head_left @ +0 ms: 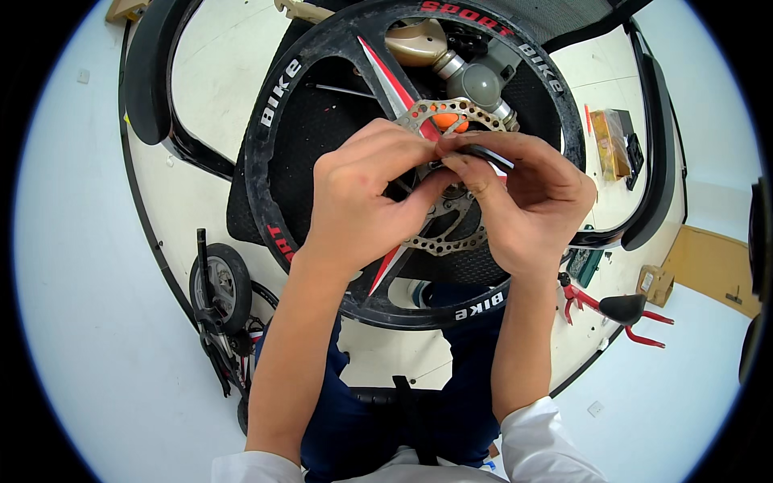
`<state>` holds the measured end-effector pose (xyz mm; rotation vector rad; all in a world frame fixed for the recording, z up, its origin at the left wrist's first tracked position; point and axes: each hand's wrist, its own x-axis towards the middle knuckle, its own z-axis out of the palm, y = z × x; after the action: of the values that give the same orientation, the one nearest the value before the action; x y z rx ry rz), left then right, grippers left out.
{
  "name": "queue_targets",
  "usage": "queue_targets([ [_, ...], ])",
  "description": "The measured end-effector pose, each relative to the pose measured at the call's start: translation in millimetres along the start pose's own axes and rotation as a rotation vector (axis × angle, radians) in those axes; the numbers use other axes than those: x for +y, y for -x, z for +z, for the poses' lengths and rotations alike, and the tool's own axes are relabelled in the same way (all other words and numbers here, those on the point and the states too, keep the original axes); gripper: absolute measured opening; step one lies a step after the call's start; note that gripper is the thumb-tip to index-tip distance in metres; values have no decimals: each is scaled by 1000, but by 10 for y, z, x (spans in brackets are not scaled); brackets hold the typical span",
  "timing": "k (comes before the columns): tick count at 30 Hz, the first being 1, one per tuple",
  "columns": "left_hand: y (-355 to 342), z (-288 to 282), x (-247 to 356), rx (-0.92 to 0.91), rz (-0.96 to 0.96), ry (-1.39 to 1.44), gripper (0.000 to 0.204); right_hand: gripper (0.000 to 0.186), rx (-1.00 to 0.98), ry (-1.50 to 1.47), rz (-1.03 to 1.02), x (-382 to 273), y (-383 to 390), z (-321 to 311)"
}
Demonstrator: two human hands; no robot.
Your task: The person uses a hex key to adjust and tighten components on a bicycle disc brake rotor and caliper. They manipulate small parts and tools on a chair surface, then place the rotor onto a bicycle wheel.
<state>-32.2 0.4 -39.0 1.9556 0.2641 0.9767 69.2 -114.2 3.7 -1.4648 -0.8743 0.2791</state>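
Note:
A black bicycle wheel [264,161] with red and white marks on its broad spokes lies across a black chair seat [241,205]. At its hub sits a silver brake disc [439,244] pierced with holes, partly covered by my hands. Above the disc, the thumb and fingers of my left hand [362,189] are pinched together, and what they hold is hidden. My right hand [535,193], fingers curled, grips a short dark bar with a shiny edge [489,157], maybe a hex key. The fingertips of both hands meet over the hub.
Behind the wheel lie a grey jointed metal part [475,84] and an orange piece [449,121]. Chair armrests [149,88] flank the wheel. A small-wheeled bike [221,290] is at left; a red frame part [592,302] and cardboard boxes [656,283] are at right.

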Motion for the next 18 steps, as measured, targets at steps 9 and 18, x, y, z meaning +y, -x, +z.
queue_targets([
  [9,-1,55,36,22,-37,48,20,29,-257,-481,140,4,-91,-191],
  [18,-1,-10,9,-64,-17,39,17,39,-502,-495,109,271,-150,-277],
])
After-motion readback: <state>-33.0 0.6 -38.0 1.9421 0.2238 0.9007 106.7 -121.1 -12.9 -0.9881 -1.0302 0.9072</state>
